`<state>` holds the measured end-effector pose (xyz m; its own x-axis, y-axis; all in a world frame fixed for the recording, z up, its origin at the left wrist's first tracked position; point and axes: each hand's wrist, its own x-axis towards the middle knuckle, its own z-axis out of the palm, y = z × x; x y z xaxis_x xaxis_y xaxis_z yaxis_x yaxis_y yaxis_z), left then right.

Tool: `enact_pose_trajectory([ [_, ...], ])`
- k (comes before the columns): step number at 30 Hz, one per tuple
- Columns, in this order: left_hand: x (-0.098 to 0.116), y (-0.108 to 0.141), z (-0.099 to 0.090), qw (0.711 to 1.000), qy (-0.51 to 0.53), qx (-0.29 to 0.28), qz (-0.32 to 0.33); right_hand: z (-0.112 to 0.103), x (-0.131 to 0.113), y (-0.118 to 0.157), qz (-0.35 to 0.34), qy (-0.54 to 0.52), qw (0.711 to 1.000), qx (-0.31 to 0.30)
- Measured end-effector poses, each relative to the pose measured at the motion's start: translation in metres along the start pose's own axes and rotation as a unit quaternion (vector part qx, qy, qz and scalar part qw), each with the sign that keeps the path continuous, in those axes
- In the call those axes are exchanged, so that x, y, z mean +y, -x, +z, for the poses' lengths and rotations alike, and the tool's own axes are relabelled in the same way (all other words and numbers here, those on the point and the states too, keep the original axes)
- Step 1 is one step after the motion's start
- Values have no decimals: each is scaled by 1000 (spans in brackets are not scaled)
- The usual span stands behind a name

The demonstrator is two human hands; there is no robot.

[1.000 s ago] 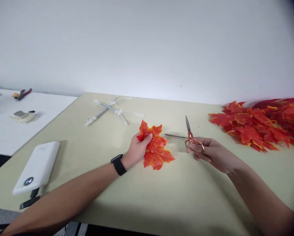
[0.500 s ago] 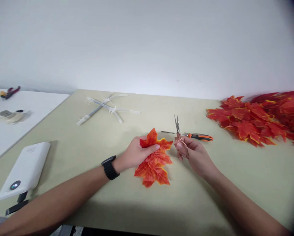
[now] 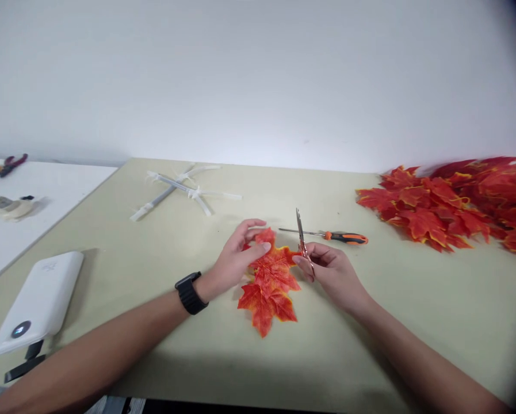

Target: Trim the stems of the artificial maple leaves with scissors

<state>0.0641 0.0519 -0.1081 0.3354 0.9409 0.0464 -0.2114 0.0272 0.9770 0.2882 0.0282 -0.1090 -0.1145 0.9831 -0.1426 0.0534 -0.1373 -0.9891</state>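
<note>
Two overlapping red-orange artificial maple leaves are between my hands above the table, yellow at the edges. My left hand is at their upper left, its fingers loosely spread and its thumb by the upper leaf's edge. How much it touches behind the leaf is hidden. My right hand grips copper-handled scissors, blades pointing up and seen nearly edge-on. The right fingertips meet the right lobe of the upper leaf. Just behind the scissors lies a screwdriver with an orange and black handle.
A heap of red maple leaves lies at the right. Crossed grey rods with whitish ties lie at the back left. A white power bank is at the left edge. Pliers and a tape roll sit on the white table.
My left fingers have loosened and spread from their pinch on the leaves. My right hand with the scissors has moved left to the leaf's edge, and the scissors have turned more edge-on.
</note>
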Motion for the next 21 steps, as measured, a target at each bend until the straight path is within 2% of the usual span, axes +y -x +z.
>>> enact_pose_trajectory([
  [3, -3, -2, -1, 984, -130, 49, 111, 1, 1, 0, 4, -6, 1000, -1],
  [8, -5, 3, 1, 924, -330, 22, 194, 2, 2, 0, 3, -15, 1000, -6],
  [10, -5, 5, 2, 898, -393, 5, 199, 3, 1, 0, 3, -14, 1000, -13],
  [13, -7, 6, 5, 882, -436, -20, 177, 4, 0, 1, -2, -10, 1000, -24],
  [17, -12, 4, 7, 879, -444, -28, 172, 5, 0, 1, -8, -22, 999, -42],
  [21, -15, 3, 7, 890, -426, -32, 160, 6, 2, 2, -6, -49, 997, -52],
])
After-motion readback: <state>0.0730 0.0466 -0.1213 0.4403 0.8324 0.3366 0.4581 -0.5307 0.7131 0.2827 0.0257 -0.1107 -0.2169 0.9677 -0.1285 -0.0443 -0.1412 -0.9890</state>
